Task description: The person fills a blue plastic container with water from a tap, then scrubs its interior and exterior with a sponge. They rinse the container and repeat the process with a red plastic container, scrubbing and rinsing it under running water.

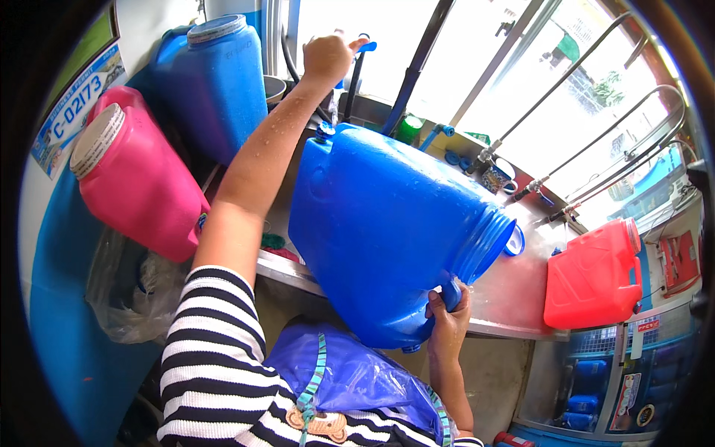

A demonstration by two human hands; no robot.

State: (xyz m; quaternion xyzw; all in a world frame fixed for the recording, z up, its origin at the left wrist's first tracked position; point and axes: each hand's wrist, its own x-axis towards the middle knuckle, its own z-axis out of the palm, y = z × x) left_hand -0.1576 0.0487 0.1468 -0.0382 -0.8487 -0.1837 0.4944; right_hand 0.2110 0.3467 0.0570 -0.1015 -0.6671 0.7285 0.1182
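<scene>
A large blue plastic water container [391,223] lies tilted on its side at the front of a metal counter, its wide open mouth facing right. My right hand [449,315] grips its moulded handle just below the mouth. Up at the window, my left hand [329,56] is raised to a faucet with a blue lever [367,46]; its thumb reaches to the lever, and whether the fingers close on anything is hidden. Water runs from the faucet behind the container's small capped spout [324,132]. Drops of water cover my left forearm.
A pink container [142,179] and another blue container [220,89] with white lids stand left. A red container [595,274] stands at the right of the metal counter [503,296]. Near the window are a patterned mug [497,177], a green object [410,128] and hoses with valves [533,187].
</scene>
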